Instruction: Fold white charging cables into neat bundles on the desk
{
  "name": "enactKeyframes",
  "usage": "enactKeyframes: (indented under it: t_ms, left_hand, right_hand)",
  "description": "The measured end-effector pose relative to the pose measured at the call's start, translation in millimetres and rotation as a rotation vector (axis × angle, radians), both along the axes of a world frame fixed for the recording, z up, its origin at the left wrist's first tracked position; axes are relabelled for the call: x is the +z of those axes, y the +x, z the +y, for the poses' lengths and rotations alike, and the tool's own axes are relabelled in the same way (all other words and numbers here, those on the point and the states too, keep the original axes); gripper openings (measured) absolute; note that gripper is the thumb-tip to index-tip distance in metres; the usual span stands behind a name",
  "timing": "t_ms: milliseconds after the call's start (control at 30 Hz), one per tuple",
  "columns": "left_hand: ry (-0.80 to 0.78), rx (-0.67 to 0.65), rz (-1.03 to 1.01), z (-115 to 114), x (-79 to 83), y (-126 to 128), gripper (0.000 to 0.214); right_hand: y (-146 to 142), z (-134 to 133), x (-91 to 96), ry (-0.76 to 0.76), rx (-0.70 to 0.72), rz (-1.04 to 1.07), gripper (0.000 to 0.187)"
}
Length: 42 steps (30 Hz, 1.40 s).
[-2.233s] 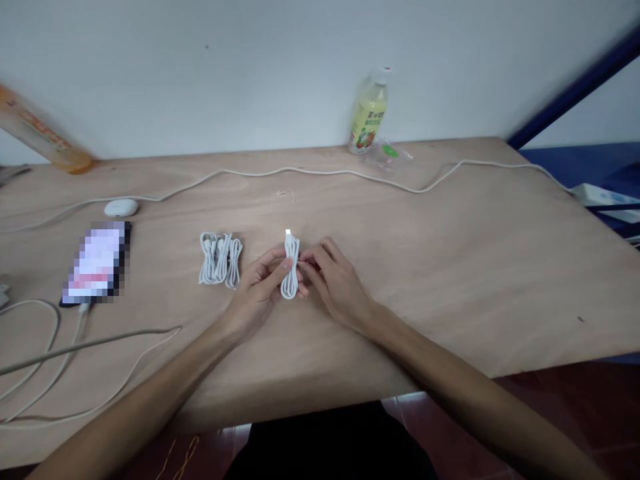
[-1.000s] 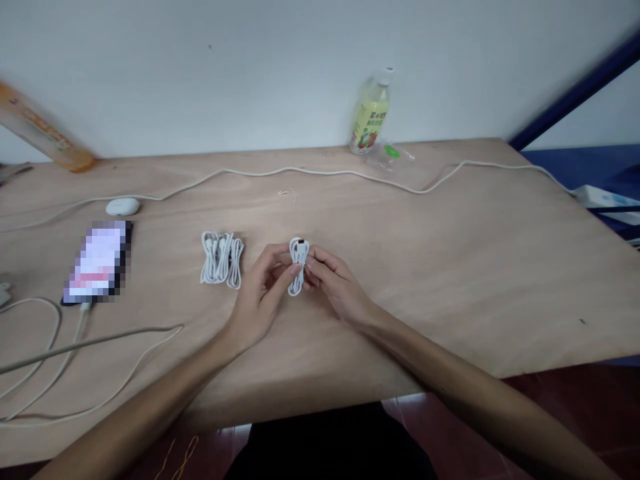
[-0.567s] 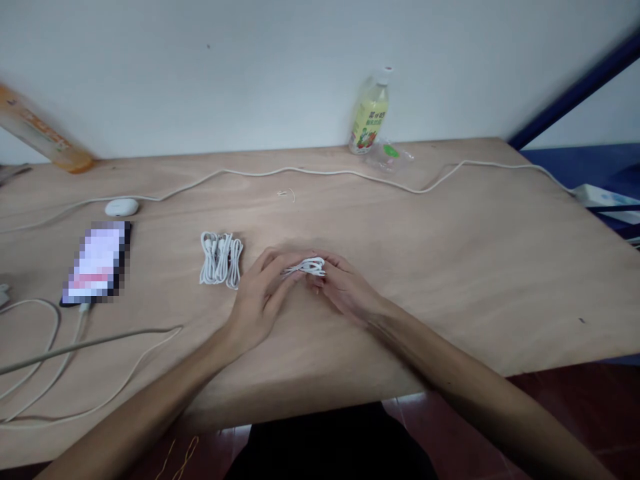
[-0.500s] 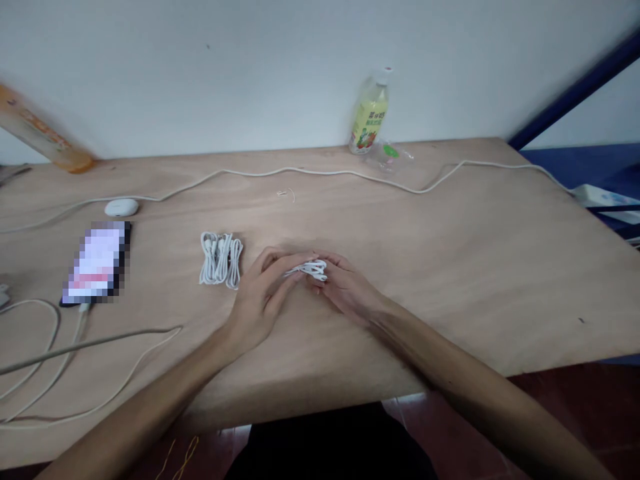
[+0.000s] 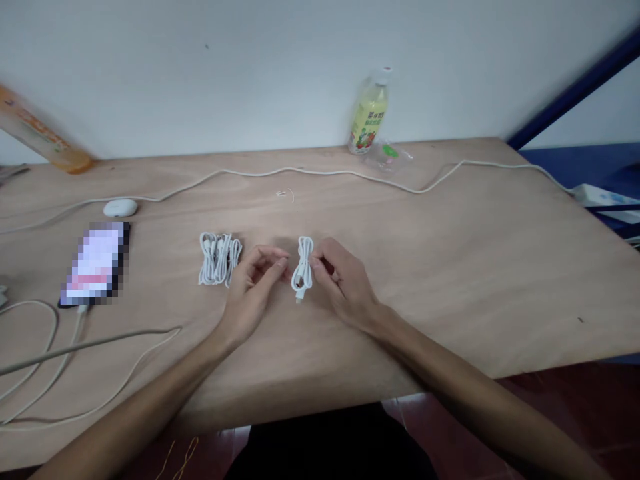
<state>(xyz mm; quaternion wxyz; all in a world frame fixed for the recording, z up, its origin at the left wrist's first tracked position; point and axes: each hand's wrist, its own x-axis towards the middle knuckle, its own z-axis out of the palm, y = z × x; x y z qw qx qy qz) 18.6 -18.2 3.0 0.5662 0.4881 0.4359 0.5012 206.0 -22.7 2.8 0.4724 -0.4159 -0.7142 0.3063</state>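
A small coiled white cable (image 5: 303, 267) stands upright just above the wooden table (image 5: 450, 253), pinched at its middle by my right hand (image 5: 340, 280). My left hand (image 5: 253, 287) hovers just left of the coil, its fingers loosely curled and holding nothing. A pile of two or three similar coiled white cables (image 5: 219, 257) lies on the table to the left of my left hand.
A phone (image 5: 95, 263) with a plugged-in cable lies at the left, a white puck-shaped item (image 5: 120, 208) behind it. A long white cord (image 5: 320, 173) crosses the back. A yellow drink bottle (image 5: 369, 113) stands by the wall, an orange bottle (image 5: 40, 133) at far left.
Both hands held the coil and turned it flat. Now it stands upright again in my right hand alone, and my left hand has let go and drawn slightly left.
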Motion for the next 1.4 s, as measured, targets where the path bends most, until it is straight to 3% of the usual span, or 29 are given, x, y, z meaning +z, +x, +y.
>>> enactKeyframes:
  t_ms: [167, 433, 633, 867, 1200, 1400]
  left_hand:
    - [-0.184, -0.161, -0.169, 0.6, -1.0, 2.1, 0.038]
    - [-0.163, -0.152, -0.075, 0.8, -1.3, -0.6, 0.028]
    - [-0.037, -0.136, 0.042, 0.1, 7.7, -0.9, 0.019]
    - [0.141, -0.019, 0.133, -2.6, 11.6, -0.7, 0.008]
    - [0.320, 0.085, 0.279, -8.5, 7.0, -2.2, 0.005]
    - [0.609, 0.103, 0.468, -11.8, 9.2, -7.5, 0.023]
  right_hand:
    - [4.1, 2.4, -4.4, 0.078, 0.030, -0.137, 0.024]
    - [7.5, 4.1, -2.0, 0.060, 0.076, -0.118, 0.021]
    - [3.5, -0.9, 5.0, -0.119, 0.073, 0.024, 0.025]
    - [-0.7, -1.9, 3.4, -0.307, 0.096, 0.198, 0.030]
    - [-2.5, 2.3, 0.6, -0.412, 0.095, 0.272, 0.031]
    - [-3.1, 5.0, -5.0, -0.394, 0.119, 0.356, 0.032]
